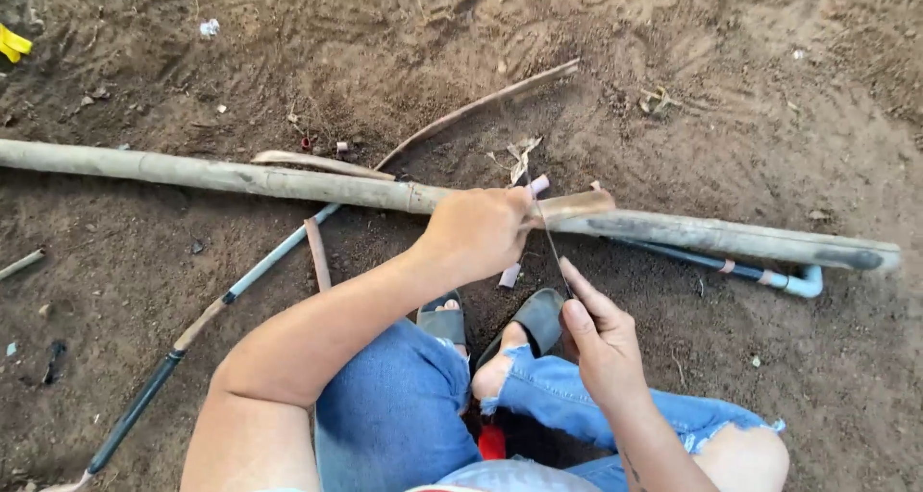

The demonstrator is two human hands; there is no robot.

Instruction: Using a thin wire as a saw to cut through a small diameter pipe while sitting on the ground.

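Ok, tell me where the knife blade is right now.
In the head view the thin knife blade sits just right of centre, running from the right hand up to the bamboo strip held by the left hand, over the long pole.

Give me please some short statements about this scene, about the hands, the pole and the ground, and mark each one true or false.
1. The left hand grips a short piece of split bamboo that lies along the long pole. True.
2. The right hand holds a hammer. False: it holds a thin dark blade, which points up toward the left hand.
3. The ground is bare brown soil. True.
4. The person stands barefoot. False: the person sits or squats, and grey sandals are on the feet.
5. A thin blue pipe with a bent end lies beside the pole on the right. True.
6. The long pole stands upright. False: it lies flat across the ground.
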